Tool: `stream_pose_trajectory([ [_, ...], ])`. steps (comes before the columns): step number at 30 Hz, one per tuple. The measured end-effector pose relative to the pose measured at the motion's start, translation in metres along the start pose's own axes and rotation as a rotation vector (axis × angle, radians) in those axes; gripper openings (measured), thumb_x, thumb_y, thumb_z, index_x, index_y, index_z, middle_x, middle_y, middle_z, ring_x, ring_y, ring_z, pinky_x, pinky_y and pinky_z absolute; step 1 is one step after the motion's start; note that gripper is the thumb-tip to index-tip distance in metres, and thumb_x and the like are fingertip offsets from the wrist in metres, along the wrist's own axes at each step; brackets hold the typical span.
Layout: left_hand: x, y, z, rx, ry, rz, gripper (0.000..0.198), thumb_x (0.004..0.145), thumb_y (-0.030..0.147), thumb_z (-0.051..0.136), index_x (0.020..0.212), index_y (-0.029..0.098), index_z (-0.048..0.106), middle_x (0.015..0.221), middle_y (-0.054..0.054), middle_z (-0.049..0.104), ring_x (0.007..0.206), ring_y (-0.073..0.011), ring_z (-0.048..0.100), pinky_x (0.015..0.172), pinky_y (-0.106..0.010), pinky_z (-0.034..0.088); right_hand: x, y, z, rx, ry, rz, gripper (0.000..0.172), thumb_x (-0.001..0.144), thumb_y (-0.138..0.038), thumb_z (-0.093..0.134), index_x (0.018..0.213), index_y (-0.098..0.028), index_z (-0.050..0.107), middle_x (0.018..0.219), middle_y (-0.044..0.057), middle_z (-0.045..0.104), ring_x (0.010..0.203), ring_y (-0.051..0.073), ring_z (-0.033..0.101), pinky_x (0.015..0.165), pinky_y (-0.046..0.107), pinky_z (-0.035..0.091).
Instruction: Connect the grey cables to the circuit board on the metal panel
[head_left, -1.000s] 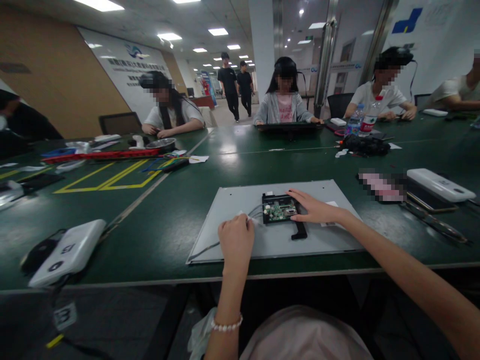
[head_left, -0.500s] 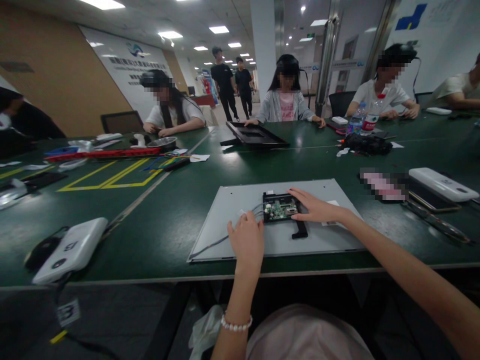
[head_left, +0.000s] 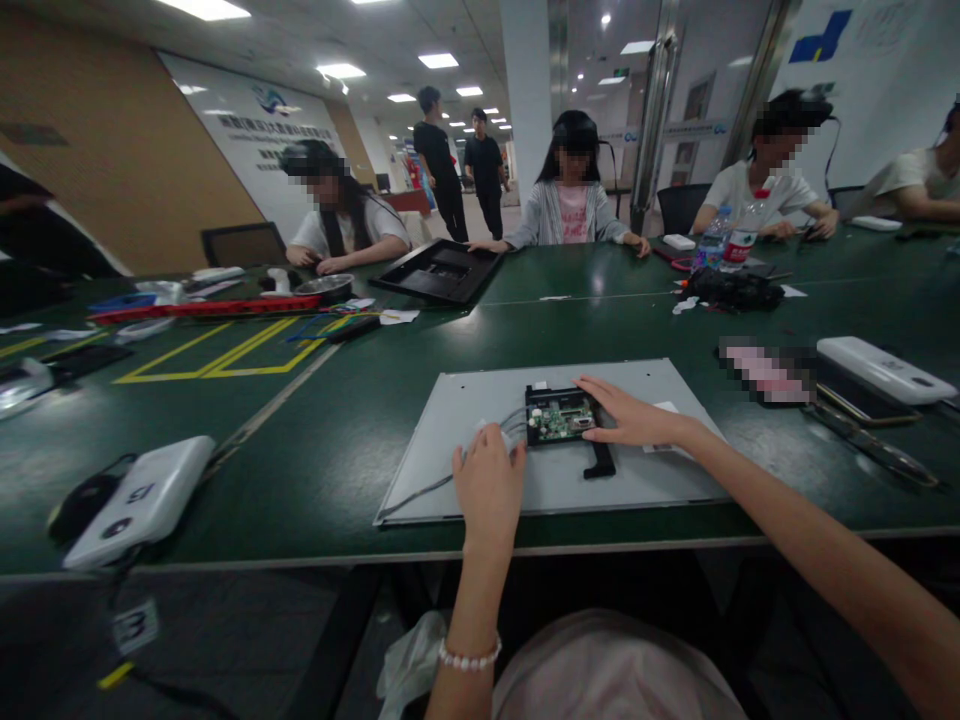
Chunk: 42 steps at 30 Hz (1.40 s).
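A small green circuit board [head_left: 559,416] sits in a black frame near the middle of a grey metal panel [head_left: 450,400]. The panel lies flat on the dark green counter [head_left: 322,450], right in front of us. Our right hand [head_left: 634,418] lies open and flat, its fingers [head_left: 596,388] pressing the board's right edge. Our left hand [head_left: 489,480] is curled just left of the board, over a bundle of thin wires [head_left: 514,420] that run into it. Its fingers are hidden behind the knuckles, so we cannot tell whether they pinch the wires. A black strip [head_left: 598,460] juts from under the board toward us. We judge that a hard tug could tear the wires from their socket, or drag the board sideways if the right hand's pressure slackens. A white device [head_left: 142,500] lies well to the left.
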<state>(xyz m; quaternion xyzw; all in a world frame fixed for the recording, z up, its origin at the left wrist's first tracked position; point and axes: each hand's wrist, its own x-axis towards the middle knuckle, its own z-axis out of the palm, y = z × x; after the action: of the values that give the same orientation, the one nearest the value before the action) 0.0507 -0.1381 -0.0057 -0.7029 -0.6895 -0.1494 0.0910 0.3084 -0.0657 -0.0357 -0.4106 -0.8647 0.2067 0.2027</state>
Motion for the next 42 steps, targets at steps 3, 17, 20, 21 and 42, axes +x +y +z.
stream_pose_trajectory([
  [3, -0.001, 0.000, 0.002, -0.012, 0.009, -0.002, 0.024, 0.094, 0.028, 0.044, 0.110, 0.014, 0.057, 0.114, -0.015, 0.068, 0.106, -0.0272, 0.063, 0.103, -0.044, 0.036, 0.000, 0.000, 0.000, 0.001, 0.003, -0.002, 0.093, 0.086, -0.069, 0.052, 0.157, -0.029, 0.007, 0.163, 0.008, 0.012, 0.148, 0.030, 0.018, 0.120, 0.050, 0.021],
  [17, -0.005, 0.001, 0.002, -0.102, 0.033, -0.025, 0.034, 0.093, 0.023, 0.041, 0.118, 0.015, 0.061, 0.131, -0.017, 0.061, 0.126, -0.0288, 0.052, 0.111, -0.059, 0.025, 0.000, -0.002, -0.001, -0.003, 0.000, 0.002, 0.093, 0.086, -0.069, 0.050, 0.157, -0.028, 0.006, 0.164, 0.008, 0.010, 0.148, 0.031, 0.017, 0.120, 0.051, 0.021],
  [20, -0.005, 0.001, 0.002, -0.113, 0.030, -0.050, 0.044, 0.092, 0.021, 0.041, 0.133, 0.012, 0.050, 0.130, -0.020, 0.061, 0.125, -0.0298, 0.053, 0.109, -0.060, 0.027, -0.001, 0.000, 0.000, 0.004, -0.003, -0.008, 0.093, 0.086, -0.069, 0.050, 0.157, -0.029, 0.005, 0.164, 0.009, 0.009, 0.148, 0.031, 0.016, 0.120, 0.052, 0.020],
  [21, -0.005, 0.002, 0.002, -0.116, 0.029, -0.055, 0.045, 0.091, 0.020, 0.041, 0.135, 0.011, 0.047, 0.130, -0.020, 0.061, 0.125, -0.0301, 0.053, 0.109, -0.060, 0.027, -0.001, 0.000, 0.000, 0.008, -0.005, -0.008, 0.092, 0.087, -0.069, 0.049, 0.157, -0.029, 0.005, 0.164, 0.008, 0.009, 0.148, 0.031, 0.015, 0.120, 0.052, 0.020],
  [42, -0.006, 0.001, 0.003, -0.133, 0.175, -0.026, 0.039, 0.095, 0.025, 0.038, 0.130, 0.015, 0.054, 0.141, -0.017, 0.052, 0.140, -0.0313, 0.035, 0.111, -0.065, 0.023, -0.081, 0.037, -0.054, -0.084, 0.278, 0.400, 0.082, 0.090, -0.065, 0.044, 0.156, -0.024, 0.016, 0.160, 0.012, 0.025, 0.146, 0.033, 0.022, 0.119, 0.054, 0.022],
])
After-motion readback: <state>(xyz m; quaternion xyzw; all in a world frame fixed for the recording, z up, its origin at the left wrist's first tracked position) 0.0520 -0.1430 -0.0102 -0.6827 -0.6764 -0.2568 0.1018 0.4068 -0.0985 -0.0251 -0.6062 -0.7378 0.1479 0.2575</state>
